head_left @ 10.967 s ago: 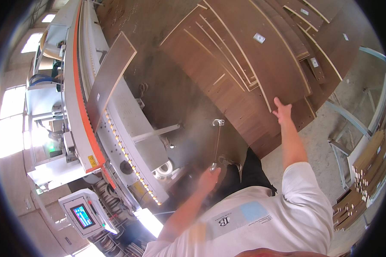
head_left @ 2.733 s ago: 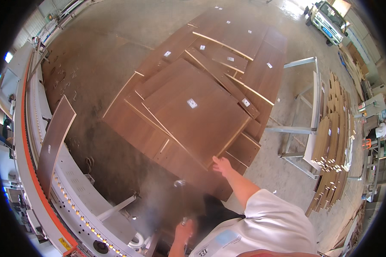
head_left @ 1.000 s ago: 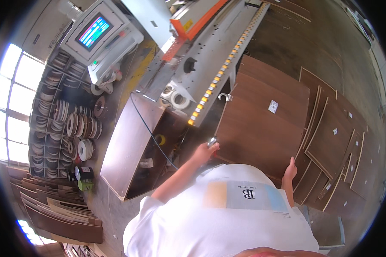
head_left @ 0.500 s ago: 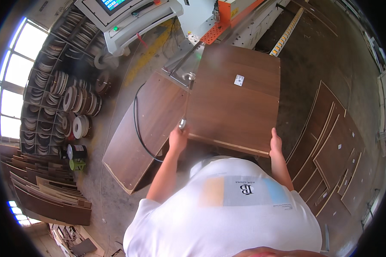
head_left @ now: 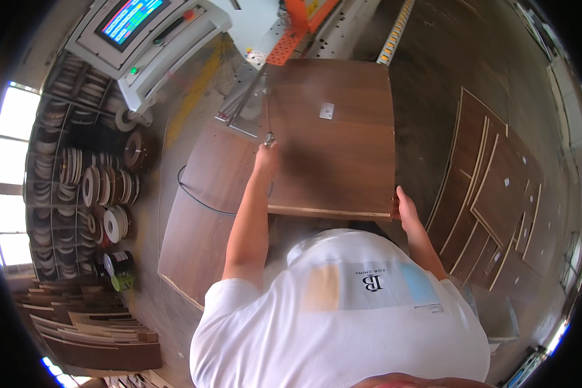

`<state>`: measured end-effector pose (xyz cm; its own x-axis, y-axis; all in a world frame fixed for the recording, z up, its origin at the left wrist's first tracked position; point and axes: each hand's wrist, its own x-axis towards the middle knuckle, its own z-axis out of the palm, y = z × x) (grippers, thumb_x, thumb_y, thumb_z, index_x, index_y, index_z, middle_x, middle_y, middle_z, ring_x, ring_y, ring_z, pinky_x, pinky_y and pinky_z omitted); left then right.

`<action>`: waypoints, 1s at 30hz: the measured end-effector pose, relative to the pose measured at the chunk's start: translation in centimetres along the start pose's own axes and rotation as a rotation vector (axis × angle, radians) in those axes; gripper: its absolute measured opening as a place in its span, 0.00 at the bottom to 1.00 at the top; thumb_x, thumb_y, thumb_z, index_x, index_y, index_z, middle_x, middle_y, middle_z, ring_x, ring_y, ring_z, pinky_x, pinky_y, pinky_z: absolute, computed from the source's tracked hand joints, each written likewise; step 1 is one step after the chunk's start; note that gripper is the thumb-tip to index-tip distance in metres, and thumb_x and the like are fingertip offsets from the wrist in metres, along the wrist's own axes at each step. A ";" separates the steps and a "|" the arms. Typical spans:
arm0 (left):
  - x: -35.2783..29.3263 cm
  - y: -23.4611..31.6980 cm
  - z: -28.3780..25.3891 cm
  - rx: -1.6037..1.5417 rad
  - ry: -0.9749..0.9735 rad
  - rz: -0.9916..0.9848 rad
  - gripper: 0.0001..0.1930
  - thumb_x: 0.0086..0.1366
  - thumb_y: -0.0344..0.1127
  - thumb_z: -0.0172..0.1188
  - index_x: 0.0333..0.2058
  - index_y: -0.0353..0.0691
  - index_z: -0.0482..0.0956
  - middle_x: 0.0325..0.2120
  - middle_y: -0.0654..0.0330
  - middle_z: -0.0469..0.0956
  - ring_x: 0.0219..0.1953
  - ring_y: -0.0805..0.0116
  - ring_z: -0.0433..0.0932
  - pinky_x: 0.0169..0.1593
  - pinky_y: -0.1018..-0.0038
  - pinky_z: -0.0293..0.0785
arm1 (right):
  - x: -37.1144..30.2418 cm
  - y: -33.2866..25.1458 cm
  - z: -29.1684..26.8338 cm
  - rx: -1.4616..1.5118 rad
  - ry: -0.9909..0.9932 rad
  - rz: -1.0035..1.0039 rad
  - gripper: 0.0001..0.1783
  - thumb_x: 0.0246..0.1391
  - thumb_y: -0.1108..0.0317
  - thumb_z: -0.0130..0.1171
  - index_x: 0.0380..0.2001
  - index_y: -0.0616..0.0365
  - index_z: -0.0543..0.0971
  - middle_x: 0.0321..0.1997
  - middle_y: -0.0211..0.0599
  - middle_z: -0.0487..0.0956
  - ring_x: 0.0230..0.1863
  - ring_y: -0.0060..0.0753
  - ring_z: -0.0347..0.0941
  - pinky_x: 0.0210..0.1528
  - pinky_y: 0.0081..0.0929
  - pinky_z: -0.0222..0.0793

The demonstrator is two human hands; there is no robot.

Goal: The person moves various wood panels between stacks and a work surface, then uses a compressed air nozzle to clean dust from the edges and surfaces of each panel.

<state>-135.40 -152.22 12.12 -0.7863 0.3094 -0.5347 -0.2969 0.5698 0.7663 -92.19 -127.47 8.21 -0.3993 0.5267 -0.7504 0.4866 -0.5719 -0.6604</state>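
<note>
Brown board (head_left: 355, 171) between two hands
Left hand (head_left: 266, 158) curls round a metal tool (head_left: 269, 138); right hand (head_left: 405, 210) holds the board's edge; a white label (head_left: 327, 111) lies beyond the fingers.

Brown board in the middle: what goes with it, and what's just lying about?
Seems in use:
board
left hand, gripping a metal tool
right hand, at its near right corner
machine, by its far end

Seems just lying about:
rolls
bucket
lower-left boards

Some fingers of the right hand (head_left: 405, 208) seem hidden by the brown panel (head_left: 346, 158), whose white label (head_left: 326, 111) is too small to read, while the grey console (head_left: 143, 59) runs off the top edge.
</note>
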 end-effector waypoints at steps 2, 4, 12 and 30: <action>-2.5 0.7 3.7 0.236 -0.246 0.033 0.20 0.71 0.48 0.57 0.36 0.32 0.75 0.21 0.55 0.75 0.22 0.63 0.77 0.25 0.63 0.72 | -0.9 0.4 -0.9 0.005 -0.018 0.028 0.33 0.66 0.33 0.45 0.47 0.52 0.79 0.38 0.31 0.81 0.35 0.27 0.77 0.38 0.30 0.74; -6.4 -0.7 5.1 0.783 -0.403 0.635 0.20 0.70 0.49 0.58 0.35 0.33 0.77 0.19 0.56 0.75 0.23 0.60 0.78 0.28 0.60 0.72 | -1.3 1.1 -1.3 0.077 -0.002 0.028 0.33 0.66 0.32 0.45 0.46 0.52 0.79 0.38 0.30 0.81 0.35 0.26 0.76 0.38 0.31 0.74; -16.1 -11.5 -5.3 0.527 -0.294 0.000 0.25 0.67 0.51 0.61 0.51 0.36 0.74 0.35 0.47 0.84 0.35 0.55 0.83 0.35 0.63 0.76 | -1.5 1.1 0.3 0.132 0.034 0.061 0.32 0.66 0.32 0.45 0.47 0.49 0.79 0.39 0.28 0.82 0.35 0.24 0.78 0.34 0.28 0.74; -36.8 -24.4 -17.1 0.104 0.048 -0.300 0.20 0.70 0.54 0.59 0.30 0.43 0.73 0.15 0.69 0.69 0.17 0.77 0.68 0.23 0.74 0.62 | 0.2 0.3 0.6 -0.246 0.073 0.059 0.46 0.59 0.26 0.51 0.62 0.58 0.73 0.53 0.40 0.77 0.47 0.39 0.77 0.29 0.36 0.79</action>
<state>-108.50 -190.49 19.18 -0.6975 0.0804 -0.7121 -0.4648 0.7056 0.5348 -92.59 -127.93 7.82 -0.3121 0.5456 -0.7777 0.6852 -0.4377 -0.5821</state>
